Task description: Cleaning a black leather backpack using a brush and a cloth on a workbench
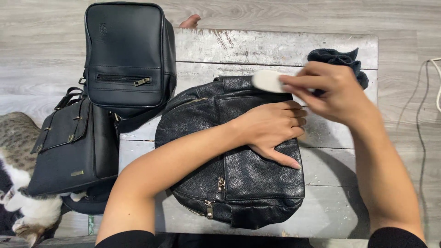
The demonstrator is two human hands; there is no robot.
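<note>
A black pebbled leather backpack (257, 183) lies flat on a worn white wooden table (275, 48). My left hand (273, 128) rests palm down on the bag's upper part, fingers spread, pressing it in place. My right hand (333, 89) hovers over the bag's top edge and pinches a small white oval sponge (268, 81), which touches the leather near the top seam. The hand and sponge look slightly blurred.
A dark blue cloth (337, 59) lies crumpled at the table's far right. A smooth black zipped bag (128, 55) overlaps the table's left corner, with a black flap bag (73, 147) below it. A tabby and white cat (20, 183) lies on the floor at left. A cable (434, 87) runs at right.
</note>
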